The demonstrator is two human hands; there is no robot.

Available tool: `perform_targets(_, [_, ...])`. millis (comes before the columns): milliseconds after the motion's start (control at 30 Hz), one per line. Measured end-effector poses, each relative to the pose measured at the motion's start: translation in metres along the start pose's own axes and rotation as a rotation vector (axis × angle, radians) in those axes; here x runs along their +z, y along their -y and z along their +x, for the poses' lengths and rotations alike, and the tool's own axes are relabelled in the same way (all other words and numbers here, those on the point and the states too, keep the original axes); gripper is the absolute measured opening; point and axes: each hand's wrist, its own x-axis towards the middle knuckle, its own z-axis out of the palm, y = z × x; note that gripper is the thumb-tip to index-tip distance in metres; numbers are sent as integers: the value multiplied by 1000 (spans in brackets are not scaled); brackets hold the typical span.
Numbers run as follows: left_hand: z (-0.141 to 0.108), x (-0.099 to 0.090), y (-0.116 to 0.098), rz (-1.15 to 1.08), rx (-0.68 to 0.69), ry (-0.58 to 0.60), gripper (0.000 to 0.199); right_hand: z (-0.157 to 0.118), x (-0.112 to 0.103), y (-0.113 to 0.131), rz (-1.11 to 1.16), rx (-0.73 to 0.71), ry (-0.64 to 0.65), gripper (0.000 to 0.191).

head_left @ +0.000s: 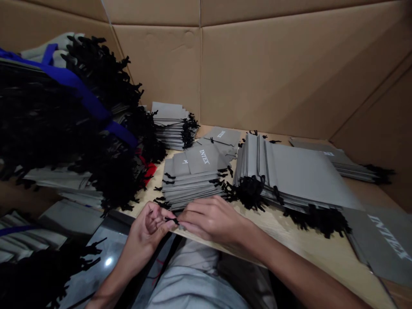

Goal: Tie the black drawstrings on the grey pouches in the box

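Note:
My left hand [148, 229] and my right hand [210, 219] meet at the table's near edge, their fingertips pinching a short black drawstring [171, 220] between them. The cord seems to come from the stack of grey drawstring pouches [189, 191] directly beyond my hands, though the fingers hide where it joins. Those pouches carry white INTEX print. A larger stack of grey pouches [289, 171] with bunched black cords lies to the right of them, and another stack [172, 128] stands further back.
Large heaps of pouches with black cords [80, 128] and a blue strap [74, 86] rise at the left. Corrugated cardboard walls [257, 73] surround the wooden tabletop [309, 231]. A loose grey pouch [384, 240] lies at the right. A dark glossy surface [103, 257] lies below left.

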Motion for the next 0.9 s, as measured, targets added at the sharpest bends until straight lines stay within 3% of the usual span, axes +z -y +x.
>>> perform_targets(267, [-3, 7, -2, -22, -96, -105, 53, 2, -1, 8, -143, -12, -72, 9])
perform_targets(533, [-8, 18, -6, -132, -179, -224, 55, 6, 8, 19, -179, 75, -57, 21])
perform_targets(733, [-9, 21, -2, -179, -191, -230, 57, 10, 16, 18, -237, 99, -35, 19])
perform_targets(900, [-8, 21, -3, -200, -193, -171, 56, 16, 10, 10, -211, 14, 13, 21])
